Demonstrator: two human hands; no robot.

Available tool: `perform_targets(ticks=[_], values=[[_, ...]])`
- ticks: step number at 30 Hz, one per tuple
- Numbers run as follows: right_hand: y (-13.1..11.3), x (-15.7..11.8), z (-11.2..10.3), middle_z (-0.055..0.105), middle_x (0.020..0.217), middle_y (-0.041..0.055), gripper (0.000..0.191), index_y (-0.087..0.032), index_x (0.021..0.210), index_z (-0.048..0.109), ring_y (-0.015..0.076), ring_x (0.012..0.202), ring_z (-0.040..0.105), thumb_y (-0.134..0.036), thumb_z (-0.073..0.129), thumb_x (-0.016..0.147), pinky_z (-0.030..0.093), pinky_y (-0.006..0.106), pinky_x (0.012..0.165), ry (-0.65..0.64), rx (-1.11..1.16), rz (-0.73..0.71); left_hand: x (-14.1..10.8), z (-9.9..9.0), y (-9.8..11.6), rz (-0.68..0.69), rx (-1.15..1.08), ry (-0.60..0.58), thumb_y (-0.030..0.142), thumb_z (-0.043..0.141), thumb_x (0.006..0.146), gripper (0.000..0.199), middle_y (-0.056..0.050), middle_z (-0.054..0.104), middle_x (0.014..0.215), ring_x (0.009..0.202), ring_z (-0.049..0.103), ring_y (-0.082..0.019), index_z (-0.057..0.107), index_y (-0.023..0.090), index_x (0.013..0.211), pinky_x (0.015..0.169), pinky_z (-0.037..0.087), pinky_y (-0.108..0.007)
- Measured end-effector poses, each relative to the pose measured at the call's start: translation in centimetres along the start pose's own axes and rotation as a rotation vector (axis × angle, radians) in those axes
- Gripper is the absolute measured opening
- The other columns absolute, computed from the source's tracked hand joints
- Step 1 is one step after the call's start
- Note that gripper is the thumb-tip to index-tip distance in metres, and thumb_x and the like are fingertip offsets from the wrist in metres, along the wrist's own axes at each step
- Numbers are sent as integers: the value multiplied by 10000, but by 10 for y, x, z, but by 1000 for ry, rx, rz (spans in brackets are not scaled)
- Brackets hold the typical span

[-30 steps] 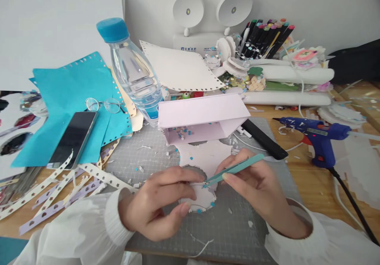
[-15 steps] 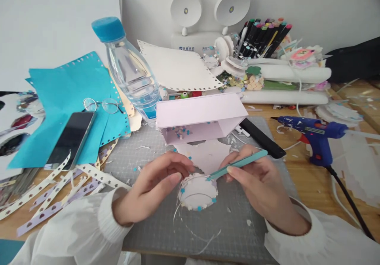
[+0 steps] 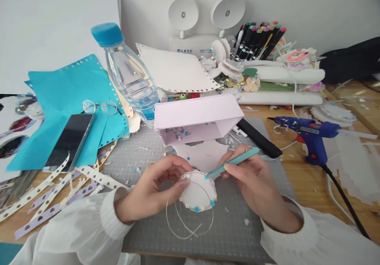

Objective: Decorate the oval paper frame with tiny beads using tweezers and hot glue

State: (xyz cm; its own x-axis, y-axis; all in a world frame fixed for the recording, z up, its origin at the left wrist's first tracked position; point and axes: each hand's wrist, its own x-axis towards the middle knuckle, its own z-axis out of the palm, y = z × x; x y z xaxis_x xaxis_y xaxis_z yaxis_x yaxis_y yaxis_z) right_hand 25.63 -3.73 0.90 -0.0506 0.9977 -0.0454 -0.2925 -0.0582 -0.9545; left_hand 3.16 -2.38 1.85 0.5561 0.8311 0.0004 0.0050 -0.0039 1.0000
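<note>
Grey cutting mat (image 3: 237, 221) carries white disc (image 3: 196, 189), left hand (image 3: 154, 185) pinching its rim, right hand (image 3: 255, 180) clamped on teal tweezers (image 3: 237, 160) by blue piece (image 3: 206, 176); loose wire loop (image 3: 179, 239) could snag fingers, tugging disc askew.

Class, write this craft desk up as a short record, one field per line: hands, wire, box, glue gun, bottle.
Left hand: pinching the white disc
Right hand: holding teal tweezers, tip at the disc's rim
Wire: thin, looped
Box: pale lilac, open side facing the hands
Glue gun: blue, right of the mat
Bottle: clear, blue cap
</note>
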Motion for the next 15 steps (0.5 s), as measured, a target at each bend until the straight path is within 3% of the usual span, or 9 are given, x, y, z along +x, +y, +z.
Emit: perform_targets(ticks=[7, 11, 15], values=[[-1, 5, -1, 587, 672, -16, 127, -203, 676, 600, 106, 584, 538, -221, 703, 749, 438, 238, 533, 105, 51, -19, 3, -1, 2, 52, 75, 44, 134, 566, 894, 162, -28, 628, 945, 813, 586, -96, 611, 210, 1029, 709, 491, -153], [-5, 10, -5, 569, 614, -18, 166, -192, 629, 567, 101, 560, 519, -222, 696, 729, 421, 237, 544, 214, 106, 1, 3, -2, 2, 52, 112, 50, 136, 564, 889, 143, -28, 638, 938, 772, 598, -93, 617, 202, 1004, 636, 487, -145], [-5, 11, -5, 560, 630, -27, 152, -195, 667, 566, 98, 578, 516, -230, 704, 720, 414, 237, 563, 252, 98, -5, 4, -3, 0, 86, 316, 36, 118, 538, 890, 161, -43, 662, 921, 745, 608, -112, 620, 183, 1012, 622, 494, -184]])
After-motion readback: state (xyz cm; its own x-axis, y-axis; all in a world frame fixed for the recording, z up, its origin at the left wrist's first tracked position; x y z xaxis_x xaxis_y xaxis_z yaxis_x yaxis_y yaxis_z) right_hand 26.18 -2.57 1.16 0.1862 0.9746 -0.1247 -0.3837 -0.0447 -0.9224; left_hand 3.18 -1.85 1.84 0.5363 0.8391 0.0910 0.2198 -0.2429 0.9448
